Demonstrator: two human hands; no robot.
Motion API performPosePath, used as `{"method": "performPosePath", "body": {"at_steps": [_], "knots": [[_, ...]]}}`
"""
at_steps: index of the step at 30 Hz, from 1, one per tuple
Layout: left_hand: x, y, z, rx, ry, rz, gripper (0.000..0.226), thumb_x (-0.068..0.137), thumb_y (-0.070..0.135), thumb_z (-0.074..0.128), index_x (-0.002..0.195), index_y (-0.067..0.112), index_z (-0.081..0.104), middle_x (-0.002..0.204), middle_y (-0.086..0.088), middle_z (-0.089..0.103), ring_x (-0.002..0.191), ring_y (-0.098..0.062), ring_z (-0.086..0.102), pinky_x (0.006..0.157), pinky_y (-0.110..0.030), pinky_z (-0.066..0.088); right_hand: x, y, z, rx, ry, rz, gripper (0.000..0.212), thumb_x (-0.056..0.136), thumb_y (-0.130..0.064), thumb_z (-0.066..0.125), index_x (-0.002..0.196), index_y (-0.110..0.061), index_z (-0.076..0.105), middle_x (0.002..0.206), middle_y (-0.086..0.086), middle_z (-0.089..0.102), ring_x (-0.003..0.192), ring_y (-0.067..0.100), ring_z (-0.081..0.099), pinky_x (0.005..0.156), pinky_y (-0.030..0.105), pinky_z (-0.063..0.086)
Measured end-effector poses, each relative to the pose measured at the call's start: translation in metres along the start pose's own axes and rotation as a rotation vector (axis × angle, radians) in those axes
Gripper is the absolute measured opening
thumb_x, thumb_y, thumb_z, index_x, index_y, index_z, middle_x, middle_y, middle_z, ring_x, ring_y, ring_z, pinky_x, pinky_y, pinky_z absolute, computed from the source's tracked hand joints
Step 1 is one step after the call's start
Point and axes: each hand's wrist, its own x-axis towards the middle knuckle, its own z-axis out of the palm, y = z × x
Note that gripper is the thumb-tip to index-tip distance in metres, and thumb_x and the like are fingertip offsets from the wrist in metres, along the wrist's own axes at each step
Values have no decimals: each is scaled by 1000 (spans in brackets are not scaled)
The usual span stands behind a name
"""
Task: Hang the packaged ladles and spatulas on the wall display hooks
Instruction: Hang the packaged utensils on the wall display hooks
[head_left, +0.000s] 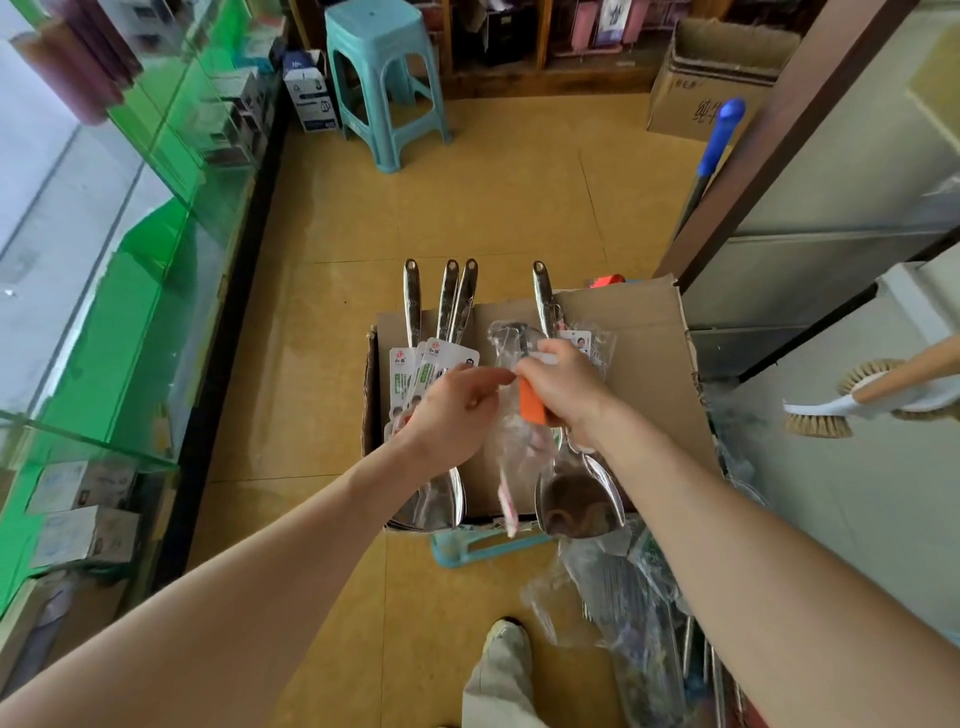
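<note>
Curled round an orange piece (533, 406), the right hand (566, 387) is gripping it; the left hand (452, 410), just beside it, is pinching a clear sleeve (506, 467). Beneath the grip a box (634, 332) is holding spatulas (448, 312) to its left and a ladle (571, 499) under the right wrist.

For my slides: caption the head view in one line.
Over a cardboard box, left hand holds three packaged spatulas; right hand grips a fourth spatula.
</note>
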Motion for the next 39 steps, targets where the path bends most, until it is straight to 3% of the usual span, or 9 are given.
{"method": "performPosePath", "body": {"at_steps": [3, 7, 11, 15, 18, 22, 29, 36, 39], "knots": [[-8, 3, -5, 31, 70, 224, 46, 86, -3, 56, 124, 21, 62, 115, 3, 54, 101, -13, 56, 86, -23, 49, 1, -10, -10, 114, -37, -4, 41, 93, -16, 51, 133, -17, 43, 109, 7, 55, 80, 17, 54, 53, 24, 39], [-16, 17, -7, 151, 134, 535, 41, 79, 25, 66, 119, 21, 66, 114, 3, 56, 103, -14, 53, 90, -16, 43, -4, -18, -21, 258, -158, 24, 14, 92, -1, 44, 94, -11, 53, 69, 7, 50, 48, 13, 49, 44, 22, 38], [-4, 35, -12, 260, 268, 675, 29, 80, 32, 60, 100, 18, 75, 102, 2, 67, 93, -19, 53, 83, -19, 42, 1, -23, -28, 292, -227, 62, 18, 90, -1, 47, 77, -9, 55, 61, 7, 49, 48, 14, 50, 43, 20, 42], [12, 52, -27, 178, 367, 609, 25, 86, 29, 57, 95, 14, 75, 97, 4, 72, 91, -1, 46, 83, -10, 33, 17, -18, -38, 213, -87, 65, 15, 95, -12, 45, 88, -11, 58, 60, 4, 55, 45, 13, 50, 42, 19, 41], [24, 59, -38, 177, 419, 554, 21, 88, 25, 60, 99, 15, 75, 96, 8, 71, 91, -10, 52, 82, -12, 36, 31, 2, -47, -16, 15, 35, 23, 95, -7, 43, 108, -9, 62, 68, 6, 57, 46, 14, 49, 37, 17, 37], [38, 63, -52, 110, 483, 520, 21, 91, 25, 59, 87, 12, 75, 78, 13, 66, 80, -14, 49, 72, -15, 38, 51, 18, -48, -441, 135, -89, 27, 92, -6, 45, 83, -4, 70, 71, 6, 58, 67, 26, 53, 56, 28, 39], [72, 61, -56, 76, 505, 404, 35, 91, 29, 59, 72, 1, 69, 70, -7, 68, 77, -17, 48, 70, -21, 40, 87, 13, -27, -831, 201, -216, 24, 95, -25, 51, 115, -13, 58, 114, 10, 60, 108, 30, 53, 85, 34, 42], [92, 62, -48, 183, 486, 380, 27, 88, 31, 61, 71, 12, 71, 66, 20, 56, 90, -16, 50, 82, -36, 45, 111, 9, -3, -1047, 156, -177, 26, 98, -11, 42, 123, -5, 50, 121, 14, 56, 108, 31, 55, 88, 36, 41], [101, 61, -47, 256, 467, 411, 31, 90, 31, 55, 69, 10, 66, 70, 13, 57, 89, -21, 51, 80, -40, 45, 121, 6, 4, -1065, 230, -206, 31, 97, -4, 39, 127, -2, 47, 111, 14, 62, 99, 28, 61, 75, 33, 41]]}}
